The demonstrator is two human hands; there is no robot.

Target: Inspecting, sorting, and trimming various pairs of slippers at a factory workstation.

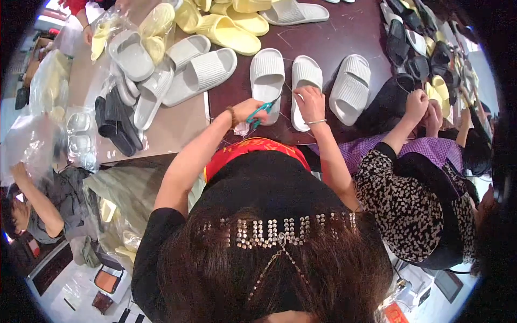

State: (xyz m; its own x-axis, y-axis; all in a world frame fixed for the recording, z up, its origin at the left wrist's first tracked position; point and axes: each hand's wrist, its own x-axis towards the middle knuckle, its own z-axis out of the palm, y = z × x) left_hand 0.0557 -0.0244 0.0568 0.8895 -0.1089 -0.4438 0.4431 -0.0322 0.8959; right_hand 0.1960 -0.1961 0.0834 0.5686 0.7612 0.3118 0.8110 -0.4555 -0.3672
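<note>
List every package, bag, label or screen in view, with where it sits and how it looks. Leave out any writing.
Clear plastic bag: top left of the table, holding yellow slippers, crinkled and see-through.
Clear bags: left table edge, piled, glossy, pale yellow inside.
Clear wrap: far left, by another person's hand, shiny.
Tag: small, pale, below the left hand with teal scissors.
Dark tablet-like slab: lower right, flat; unclear if a screen.

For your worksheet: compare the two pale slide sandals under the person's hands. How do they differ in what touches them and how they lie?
The left sandal lies by the left hand, which holds teal-handled scissors over its heel end; the right sandal has the bare right hand resting on its heel end. The left sandal lies nearly straight; the right sandal tilts slightly. Both are off-white ribbed slides, lying sole down on the dark table.
</note>
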